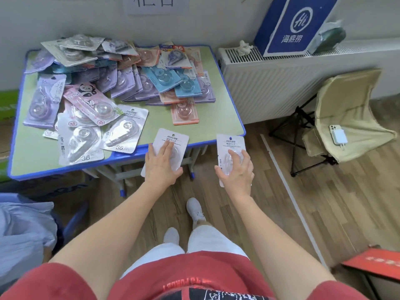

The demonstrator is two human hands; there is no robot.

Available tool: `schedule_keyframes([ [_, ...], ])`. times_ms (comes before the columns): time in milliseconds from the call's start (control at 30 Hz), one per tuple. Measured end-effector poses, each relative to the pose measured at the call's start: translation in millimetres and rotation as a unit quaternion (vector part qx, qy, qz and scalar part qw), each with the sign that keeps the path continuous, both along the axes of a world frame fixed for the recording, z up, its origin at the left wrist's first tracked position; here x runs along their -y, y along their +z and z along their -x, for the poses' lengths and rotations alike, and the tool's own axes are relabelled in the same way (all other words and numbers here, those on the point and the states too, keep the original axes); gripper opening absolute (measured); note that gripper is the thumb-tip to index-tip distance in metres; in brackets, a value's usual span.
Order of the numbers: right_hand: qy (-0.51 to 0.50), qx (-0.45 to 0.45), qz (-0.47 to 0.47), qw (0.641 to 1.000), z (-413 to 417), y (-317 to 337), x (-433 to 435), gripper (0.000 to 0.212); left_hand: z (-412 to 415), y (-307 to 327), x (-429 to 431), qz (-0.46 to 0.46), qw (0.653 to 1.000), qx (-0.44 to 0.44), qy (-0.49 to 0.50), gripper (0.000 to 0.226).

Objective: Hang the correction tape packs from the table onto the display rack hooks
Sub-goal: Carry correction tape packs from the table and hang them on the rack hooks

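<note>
Little of the job shows as done. No display rack or hook appears anywhere in this view, so you cannot tell from here how many packs already hang. What is plain is how much is left: a big heap of packs in purple, blue, pink and white lies across the table, filling the upper left of the frame and spreading toward its near edge. I judge the task to be at an early or middle stage, with most of the stock not yet carried over.

You are at the pick-up step, with one pack in each hand. Your left hand, at centre frame, lies over the front of a white pack that overhangs the table's near edge. The fingers run fairly straight up across the clear blister and the thumb sits at the pack's lower right edge. It looks like a light pinch rather than a full wrap, though the underside is hidden.

Your right hand, just right of centre, holds a second white pack clear of the table, over the wooden floor. Here the fingers curl onto the blister and the thumb clamps the left edge, a firmer hold. Both packs point their hang holes up and away from you, which should suit threading onto a hook.
</note>
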State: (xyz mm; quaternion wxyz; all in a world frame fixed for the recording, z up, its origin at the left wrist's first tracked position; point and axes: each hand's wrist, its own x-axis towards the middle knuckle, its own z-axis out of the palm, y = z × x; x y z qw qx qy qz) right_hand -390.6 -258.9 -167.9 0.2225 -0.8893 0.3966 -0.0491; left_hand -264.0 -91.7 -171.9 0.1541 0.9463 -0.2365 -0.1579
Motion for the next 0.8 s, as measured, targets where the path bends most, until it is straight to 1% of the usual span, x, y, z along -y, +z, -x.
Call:
schedule_keyframes([
  [100,-0.026,-0.001,-0.010,1.000,29.7,-2.7,-10.2,0.062,9.3,-2.2,-0.6,-0.010,1.000,0.012,-0.014,0.084],
  [200,-0.041,0.015,-0.013,0.999,59.4,-3.8,-15.4,0.062,27.2,-0.1,5.8,0.013,0.999,0.029,-0.028,0.082],
  [267,-0.058,0.012,-0.007,0.998,81.7,-5.4,-16.0,0.062,47.1,0.8,14.1,0.034,0.996,0.048,-0.060,0.080],
  [367,-0.098,0.018,-0.015,0.995,125.5,-8.4,-18.2,0.061,88.2,2.0,28.4,0.026,0.992,0.054,-0.113,0.076],
  [467,-0.144,0.027,-0.023,0.989,186.1,-12.1,-22.0,0.063,142.6,0.3,40.9,0.020,0.986,0.053,-0.159,0.076],
  [600,-0.208,0.022,-0.023,0.978,289.7,-14.3,-30.4,0.063,230.5,-4.7,59.5,0.020,0.968,0.048,-0.245,0.076],
  [733,-0.285,0.000,-0.018,0.958,401.5,-16.3,-43.3,0.062,334.3,-12.4,73.0,0.073,0.929,0.075,-0.356,0.070],
  [800,-0.323,-0.010,-0.018,0.946,453.7,-17.6,-50.8,0.062,386.7,-13.6,79.0,0.089,0.916,0.056,-0.387,0.069],
])
